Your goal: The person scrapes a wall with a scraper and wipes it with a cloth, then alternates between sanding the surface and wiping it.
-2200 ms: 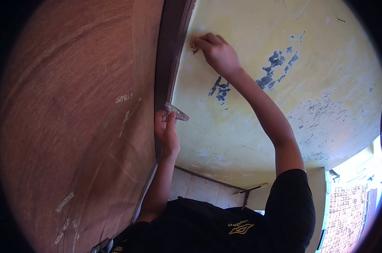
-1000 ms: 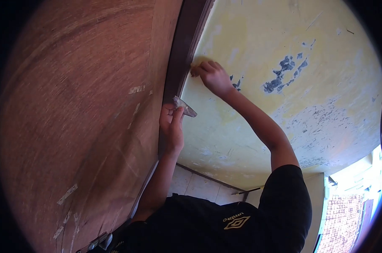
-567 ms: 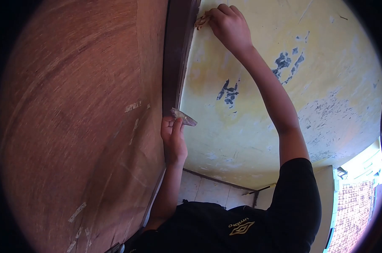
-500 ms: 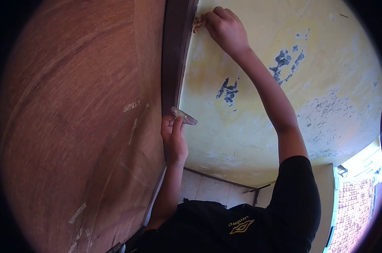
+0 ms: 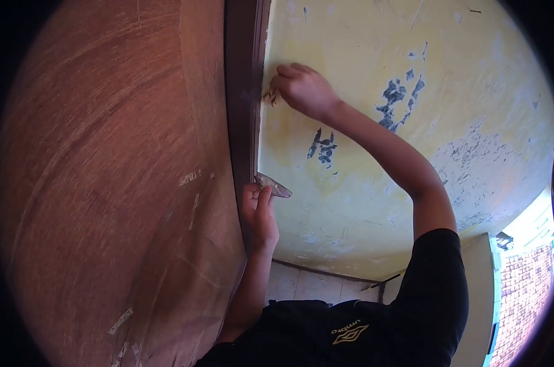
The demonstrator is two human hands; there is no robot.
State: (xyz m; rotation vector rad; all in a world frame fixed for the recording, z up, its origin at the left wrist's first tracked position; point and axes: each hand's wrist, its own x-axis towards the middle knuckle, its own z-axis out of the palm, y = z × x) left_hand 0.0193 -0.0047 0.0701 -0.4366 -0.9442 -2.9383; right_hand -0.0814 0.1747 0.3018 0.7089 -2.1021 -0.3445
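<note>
Along the edge of the dark door frame [image 5: 243,73], my right hand [image 5: 306,92] pinches a crumpled brownish scrap [image 5: 271,95] between bent fingers, close to where the patchy yellow wall [image 5: 368,189] meets the frame. Lower down, my left hand [image 5: 262,219] holds a flat, tapered grey piece [image 5: 277,187] between thumb and fingers, its narrow end pointing away from the brown wooden panel [image 5: 106,159] beside it.
</note>
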